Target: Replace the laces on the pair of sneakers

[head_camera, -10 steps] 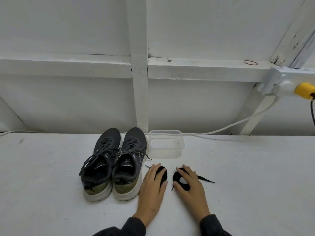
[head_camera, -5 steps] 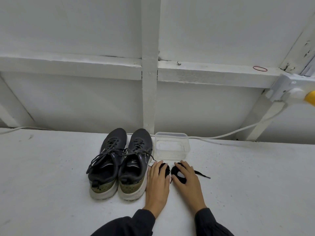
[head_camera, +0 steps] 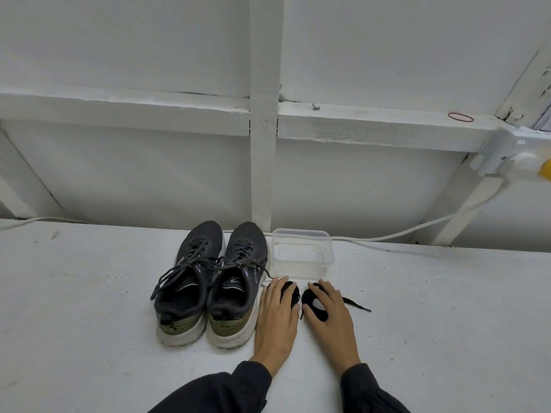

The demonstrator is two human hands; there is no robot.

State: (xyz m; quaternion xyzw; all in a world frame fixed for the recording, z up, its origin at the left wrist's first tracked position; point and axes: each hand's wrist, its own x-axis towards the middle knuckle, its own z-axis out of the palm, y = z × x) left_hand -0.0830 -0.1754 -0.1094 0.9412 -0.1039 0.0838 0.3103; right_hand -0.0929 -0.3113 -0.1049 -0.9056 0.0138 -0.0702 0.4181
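Two dark grey sneakers with white soles stand side by side, heels toward me: the left sneaker (head_camera: pixel 187 281) and the right sneaker (head_camera: pixel 237 281). Both carry grey laces, loosely tied across each other. Just right of them lie two coiled black laces. My left hand (head_camera: pixel 277 317) rests flat on the left coil (head_camera: pixel 292 292). My right hand (head_camera: pixel 332 320) lies over the right coil (head_camera: pixel 311 304), whose loose end (head_camera: pixel 356 305) trails out to the right. The fingers of both hands are nearly straight.
A clear plastic container (head_camera: pixel 302 254) stands just behind the coils, against the white wall post (head_camera: pixel 264 144). A white cable (head_camera: pixel 402 232) runs along the back of the white surface to a socket at the right. A red rubber band (head_camera: pixel 460 117) lies on the ledge.
The camera has shifted and the view has drifted a little. Both hands stay on the black lace coils, and the sneakers have not moved.
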